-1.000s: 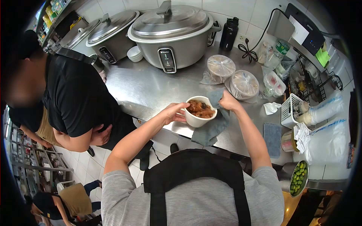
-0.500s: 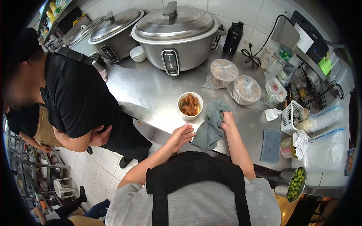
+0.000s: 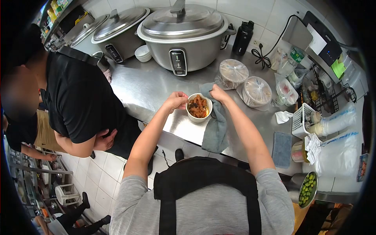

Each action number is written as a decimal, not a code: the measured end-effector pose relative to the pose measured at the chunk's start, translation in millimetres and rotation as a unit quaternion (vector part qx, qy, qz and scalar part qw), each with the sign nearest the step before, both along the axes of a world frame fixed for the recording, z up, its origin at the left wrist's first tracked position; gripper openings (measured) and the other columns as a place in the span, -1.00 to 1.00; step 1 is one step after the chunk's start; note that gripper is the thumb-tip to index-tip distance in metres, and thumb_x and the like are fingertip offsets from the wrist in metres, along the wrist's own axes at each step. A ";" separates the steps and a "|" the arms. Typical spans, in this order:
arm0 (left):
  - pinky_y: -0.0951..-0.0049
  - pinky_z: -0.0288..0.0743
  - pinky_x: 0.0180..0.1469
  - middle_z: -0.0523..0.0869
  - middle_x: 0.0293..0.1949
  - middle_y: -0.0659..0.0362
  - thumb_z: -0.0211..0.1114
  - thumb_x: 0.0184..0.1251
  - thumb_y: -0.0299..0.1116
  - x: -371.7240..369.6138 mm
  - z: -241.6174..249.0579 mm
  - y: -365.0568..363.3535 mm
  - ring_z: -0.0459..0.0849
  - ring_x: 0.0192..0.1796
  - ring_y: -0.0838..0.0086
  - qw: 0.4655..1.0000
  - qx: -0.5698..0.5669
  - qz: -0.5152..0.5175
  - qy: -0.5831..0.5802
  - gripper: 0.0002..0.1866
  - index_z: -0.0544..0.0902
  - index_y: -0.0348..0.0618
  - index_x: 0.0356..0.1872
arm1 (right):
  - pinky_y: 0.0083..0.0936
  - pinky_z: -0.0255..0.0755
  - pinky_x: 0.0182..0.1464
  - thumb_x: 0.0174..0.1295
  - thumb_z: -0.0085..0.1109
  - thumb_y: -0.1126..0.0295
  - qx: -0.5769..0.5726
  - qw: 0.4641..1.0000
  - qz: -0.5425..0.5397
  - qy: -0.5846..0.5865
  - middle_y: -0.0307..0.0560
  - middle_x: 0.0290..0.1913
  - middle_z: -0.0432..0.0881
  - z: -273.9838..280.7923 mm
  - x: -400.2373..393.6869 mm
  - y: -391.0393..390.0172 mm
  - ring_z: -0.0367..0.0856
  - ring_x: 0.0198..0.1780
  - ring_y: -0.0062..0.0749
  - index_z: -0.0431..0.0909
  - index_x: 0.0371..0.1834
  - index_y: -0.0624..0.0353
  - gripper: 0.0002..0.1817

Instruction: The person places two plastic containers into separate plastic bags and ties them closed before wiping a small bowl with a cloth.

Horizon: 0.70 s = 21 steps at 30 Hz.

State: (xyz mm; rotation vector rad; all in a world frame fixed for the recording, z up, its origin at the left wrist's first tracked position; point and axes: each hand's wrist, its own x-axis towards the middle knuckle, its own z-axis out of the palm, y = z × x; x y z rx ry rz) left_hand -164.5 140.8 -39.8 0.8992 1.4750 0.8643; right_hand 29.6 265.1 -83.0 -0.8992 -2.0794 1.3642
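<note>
Grip: bowl (image 3: 199, 108) is pinched at its rim by left hand (image 3: 177, 101); grey cloth (image 3: 216, 125) is clutched in right hand (image 3: 217, 94).
Bowl: held above steel counter (image 3: 152, 92), food inside.
Cloth: pressed against bowl's side.

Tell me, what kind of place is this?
Most likely a restaurant kitchen: big rice cookers stand on a steel counter, a receipt printer sits nearby, and takeaway tubs are wrapped in bags.

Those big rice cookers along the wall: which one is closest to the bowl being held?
The largest rice cooker, directly behind the bowl; it shows its front control panel, while the other two stand farther left.
</note>
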 end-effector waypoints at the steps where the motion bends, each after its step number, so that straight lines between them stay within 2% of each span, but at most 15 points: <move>1: 0.59 0.57 -0.43 0.57 -0.48 0.24 0.19 -0.03 -0.52 -1.0 -3.3 -0.5 0.56 -0.49 0.60 1.000 0.003 0.012 -0.015 -0.83 0.51 -0.21 -0.33 | -0.44 0.36 -0.29 -0.12 0.04 0.41 -0.003 1.000 0.002 -0.002 -0.02 -0.42 0.59 -1.3 1.8 3.4 0.49 -0.33 -0.42 0.52 -0.40 0.39 -0.74; 3: 0.58 0.59 -0.42 0.57 -0.47 0.23 0.19 -0.02 -0.53 -1.8 -8.0 -5.1 0.57 -0.49 0.61 0.999 0.004 0.025 -0.030 -0.84 0.50 -0.22 -0.34 | -0.45 0.36 -0.28 -0.16 0.04 0.43 0.047 0.994 0.057 -0.086 -0.04 -0.49 0.58 16.4 6.0 0.5 0.50 -0.36 -0.43 0.52 -0.44 0.38 -0.76; 4: 0.57 0.60 -0.41 0.57 -0.47 0.22 0.18 0.00 -0.54 -1.4 -10.5 -8.0 0.57 -0.49 0.60 0.998 0.015 0.047 -0.043 -0.84 0.49 -0.24 -0.33 | -0.45 0.36 -0.28 -0.15 0.01 0.45 0.065 0.996 0.063 -0.025 -0.04 -0.45 0.59 9.8 8.2 -2.4 0.51 -0.34 -0.43 0.53 -0.37 0.34 -0.75; 5: 0.57 0.61 -0.41 0.57 -0.48 0.21 0.17 0.02 -0.54 -0.1 -12.8 -12.0 0.57 -0.49 0.60 0.996 0.026 0.070 -0.056 -0.85 0.49 -0.26 -0.33 | -0.45 0.36 -0.28 -0.15 0.01 0.45 0.064 0.995 0.066 -0.027 -0.04 -0.45 0.59 9.4 14.5 -11.4 0.51 -0.34 -0.43 0.53 -0.37 0.34 -0.75; 7: 0.57 0.62 -0.41 0.56 -0.47 0.19 0.16 0.04 -0.54 3.5 -15.7 -22.8 0.57 -0.49 0.59 0.989 0.028 0.110 -0.096 -0.85 0.48 -0.29 -0.31 | -0.45 0.36 -0.27 -0.12 -0.02 0.48 -0.007 0.999 -0.048 0.004 -0.04 -0.42 0.59 9.3 28.7 -39.6 0.51 -0.33 -0.42 0.52 -0.34 0.37 -0.74; 8: 0.58 0.63 -0.41 0.56 -0.46 0.17 0.16 0.07 -0.54 7.2 -17.0 -29.2 0.57 -0.49 0.58 0.980 0.031 0.146 -0.134 -0.84 0.46 -0.32 -0.29 | -0.45 0.36 -0.27 -0.12 -0.02 0.48 -0.008 0.999 -0.044 0.002 -0.04 -0.42 0.59 5.9 32.4 -53.7 0.51 -0.33 -0.42 0.52 -0.34 0.37 -0.74; 10: 0.58 0.63 -0.41 0.55 -0.46 0.16 0.15 0.08 -0.54 21.6 -18.6 -41.3 0.57 -0.49 0.57 0.966 0.045 0.187 -0.172 -0.83 0.46 -0.33 -0.28 | -0.44 0.37 -0.27 -0.09 -0.05 0.51 -0.053 0.978 -0.178 0.098 -0.02 -0.40 0.60 -1.4 36.8 -79.2 0.52 -0.32 -0.40 0.50 -0.33 0.40 -0.75; 11: 0.59 0.63 -0.41 0.55 -0.45 0.15 0.15 0.10 -0.54 29.5 -20.7 -46.7 0.57 -0.49 0.57 0.951 0.060 0.224 -0.206 -0.82 0.45 -0.34 -0.26 | -0.44 0.37 -0.27 -0.09 -0.05 0.51 -0.055 0.978 -0.176 0.097 -0.02 -0.40 0.60 -4.6 37.6 -88.1 0.52 -0.32 -0.40 0.50 -0.33 0.40 -0.75; 12: 0.55 0.64 -0.37 0.54 -0.37 0.15 0.14 0.13 -0.53 35.2 -24.0 -50.2 0.58 -0.42 0.51 0.951 0.056 0.227 -0.201 -0.83 0.43 -0.29 -0.24 | -0.44 0.37 -0.25 -0.08 -0.05 0.52 -0.091 0.970 -0.196 0.108 -0.01 -0.40 0.60 -7.2 37.7 -96.1 0.53 -0.31 -0.38 0.50 -0.34 0.41 -0.76; 13: 0.55 0.64 -0.37 0.54 -0.37 0.15 0.14 0.13 -0.53 41.9 -27.1 -54.5 0.58 -0.42 0.51 0.951 0.055 0.227 -0.200 -0.83 0.43 -0.29 -0.24 | -0.44 0.37 -0.24 -0.07 -0.06 0.53 -0.127 0.961 -0.216 0.121 0.00 -0.40 0.60 -8.4 39.1 -102.7 0.53 -0.30 -0.37 0.50 -0.35 0.42 -0.77; 14: 0.54 0.63 -0.35 0.53 -0.37 0.15 0.15 0.13 -0.53 49.2 -29.6 -58.4 0.58 -0.42 0.50 0.939 0.061 0.255 -0.224 -0.83 0.42 -0.28 -0.25 | -0.45 0.37 -0.23 -0.06 -0.07 0.55 -0.108 0.959 -0.253 0.075 -0.01 -0.42 0.60 -19.7 40.1 -104.6 0.53 -0.32 -0.36 0.50 -0.38 0.41 -0.80; 15: 0.53 0.63 -0.33 0.53 -0.37 0.15 0.15 0.12 -0.54 57.8 -30.9 -62.0 0.58 -0.41 0.48 0.924 0.068 0.283 -0.248 -0.83 0.42 -0.28 -0.25 | -0.45 0.37 -0.23 -0.06 -0.07 0.55 -0.107 0.959 -0.252 0.076 -0.01 -0.42 0.60 -13.4 38.1 -113.6 0.53 -0.32 -0.36 0.50 -0.38 0.41 -0.80; 17: 0.47 0.62 -0.27 0.50 -0.38 0.15 0.16 0.11 -0.55 79.2 -35.3 -67.0 0.56 -0.39 0.46 0.894 0.087 0.325 -0.295 -0.83 0.39 -0.24 -0.29 | -0.47 0.37 -0.22 -0.05 -0.07 0.56 -0.028 0.952 -0.271 0.139 -0.02 -0.41 0.59 -2.6 31.2 -135.2 0.54 -0.32 -0.35 0.49 -0.39 0.40 -0.82; 19: 0.44 0.61 -0.22 0.50 -0.39 0.15 0.17 0.12 -0.53 89.3 -38.3 -71.8 0.55 -0.37 0.46 0.878 0.108 0.355 -0.303 -0.83 0.38 -0.23 -0.29 | -0.47 0.37 -0.20 -0.04 -0.06 0.57 -0.051 0.949 -0.276 0.144 -0.02 -0.39 0.60 7.3 37.0 -143.3 0.54 -0.28 -0.35 0.51 -0.37 0.37 -0.82; 21: 0.41 0.60 -0.19 0.50 -0.39 0.15 0.18 0.12 -0.52 89.1 -37.1 -72.5 0.55 -0.36 0.45 0.876 0.108 0.353 -0.311 -0.82 0.38 -0.23 -0.28 | -0.49 0.34 -0.08 0.01 -0.08 0.57 -0.124 0.975 -0.157 0.098 0.01 -0.21 0.59 19.1 50.1 -144.9 0.52 -0.11 -0.33 0.48 -0.21 0.33 -0.75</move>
